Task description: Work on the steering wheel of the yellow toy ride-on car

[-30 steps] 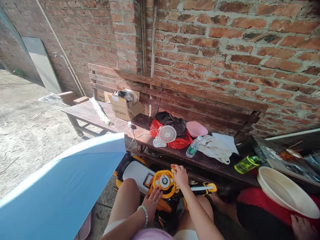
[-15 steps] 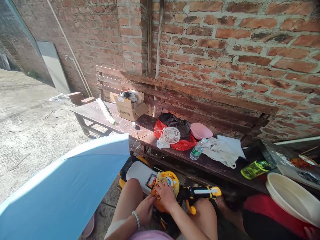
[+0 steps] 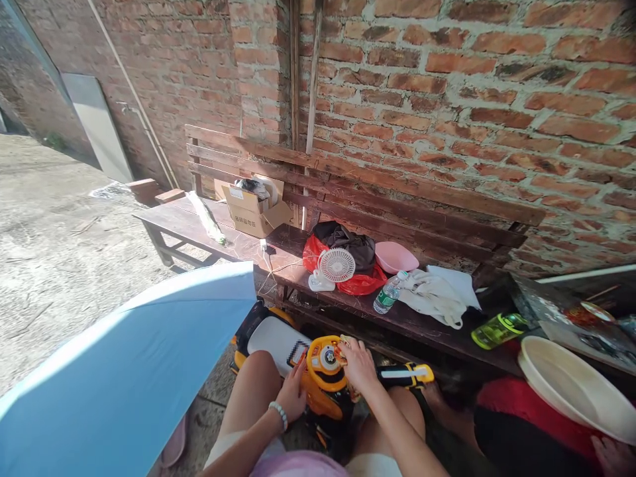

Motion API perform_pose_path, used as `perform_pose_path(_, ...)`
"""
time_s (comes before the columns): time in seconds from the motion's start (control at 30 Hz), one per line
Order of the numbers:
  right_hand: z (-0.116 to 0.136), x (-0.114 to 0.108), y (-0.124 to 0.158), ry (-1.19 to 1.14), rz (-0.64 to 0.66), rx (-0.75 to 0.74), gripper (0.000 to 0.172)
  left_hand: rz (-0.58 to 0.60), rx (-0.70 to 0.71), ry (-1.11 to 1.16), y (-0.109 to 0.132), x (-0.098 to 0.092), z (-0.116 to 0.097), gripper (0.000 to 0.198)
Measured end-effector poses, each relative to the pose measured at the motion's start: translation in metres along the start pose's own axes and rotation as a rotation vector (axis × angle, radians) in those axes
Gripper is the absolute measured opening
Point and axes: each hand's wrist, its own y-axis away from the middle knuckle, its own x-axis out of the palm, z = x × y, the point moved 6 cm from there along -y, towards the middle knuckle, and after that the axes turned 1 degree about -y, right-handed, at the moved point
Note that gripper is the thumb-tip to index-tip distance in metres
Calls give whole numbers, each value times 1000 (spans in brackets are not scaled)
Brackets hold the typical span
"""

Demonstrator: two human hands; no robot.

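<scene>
A yellow, grey and black ride-on toy (image 3: 271, 339) stands between my knees, its yellow steering wheel (image 3: 312, 363) facing up. My right hand (image 3: 358, 363) is at the wheel's right rim, its fingers closed on a yellowish cloth (image 3: 342, 342) that is mostly covered by the hand. On the left side, my left hand (image 3: 292, 396), with a pale bead bracelet at the wrist, rests against the toy's body just beside the wheel. Its fingers are stretched out and hold nothing. To the right of the wheel a yellow-and-black arm (image 3: 407, 375) of the toy sticks out.
A wooden bench (image 3: 171, 222) carries a cardboard box (image 3: 246, 215), white fan (image 3: 336, 265), water bottle (image 3: 388, 295), pink basin (image 3: 396, 256) and green bottle (image 3: 497, 331). A blue umbrella (image 3: 134, 358) covers the lower left. At right, another person's hand (image 3: 613, 457) is by a cream basin (image 3: 534, 371).
My right hand has moved with the cloth from the wheel's left and centre to its right rim. The wheel's hub is now uncovered. My left hand has straightened its fingers.
</scene>
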Motion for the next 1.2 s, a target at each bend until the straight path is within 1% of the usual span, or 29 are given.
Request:
perform_pose_path(0.07,4,-5,-16,-26,-23,28,65,89,24,-17,3,-4,-21,99)
perform_pose_path(0.13,5,2,-25,-40,18,97,66,196,45,-60,8,-9,-38,101)
perform_pose_path(0.2,2,13,-26,-43,54,191,64,250,57,-126,13,-17,-47,104)
perform_pose_path(0.27,-1,25,-18,-42,53,243,63,267,71,-185,17,-25,-51,104)
perform_pose_path(0.37,3,41,5,-29,43,223,60,256,95,-221,18,-29,-50,98)
perform_pose_path(0.43,10,52,23,-26,46,207,58,227,104,-210,16,-25,-46,97)
perform_pose_path(0.53,28,67,45,-28,63,184,54,177,124,-103,9,-14,-36,99)
perform_pose_path(0.6,40,73,52,-19,69,159,55,125,147,25,3,-9,-28,103)
perform_pose_path(0.67,50,73,52,-17,86,123,57,79,170,149,-2,-7,-21,108)
perform_pose_path(0.77,62,64,44,-60,94,41,61,51,189,250,-7,-9,-15,109)
perform_pose_path(0.87,72,53,34,-102,42,-51,72,49,168,254,-9,-13,-17,111)
perform_pose_path(0.93,76,54,32,-124,25,-90,73,72,138,216,-8,-15,-20,114)
perform_pose_path(1.0,73,61,35,-140,26,-115,70,110,127,169,-5,-16,-23,116)
perform_pose_path(1.07,64,69,43,-117,40,-122,68,135,130,139,0,-18,-27,116)
perform_pose_path(1.13,48,75,51,-56,55,-90,67,146,127,122,5,-20,-29,116)
perform_pose_path(1.2,29,75,55,5,64,-34,66,156,121,109,9,-21,-30,115)
